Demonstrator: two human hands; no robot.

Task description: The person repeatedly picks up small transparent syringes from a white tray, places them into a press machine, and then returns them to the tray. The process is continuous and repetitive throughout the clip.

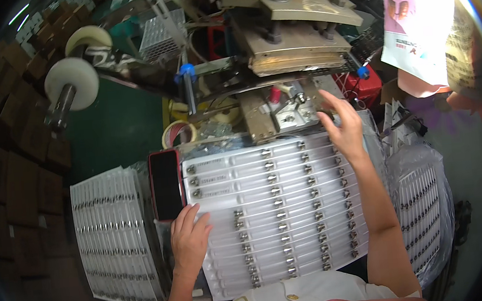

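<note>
Head view: a wide white blister tray (274,205) lies across the person's lap in front of a metal press machine (294,37). The tray is made of long parallel strips, each with small metal connector pieces seated at several places along it. The left hand (190,241) rests flat on the near left part of the tray, fingers spread and lying loose, gripping nothing that I can see. The right hand (342,127) reaches to the tray's far right corner, just below the machine's small metal fixture (292,111); its fingers are open and curved, and whether a small part sits between the fingertips cannot be told.

Judging from how the strips look, most rows across the middle and right carry their metal pieces, while the lower rows show a gap on the left under and beside the left hand, so the filling seems well advanced but not finished. A stack of similar filled sheets (114,236) lies to the left, and another bagged stack (421,209) to the right, which reads as done work. A dark phone (166,183) lies at the tray's upper left edge, touching it
</note>
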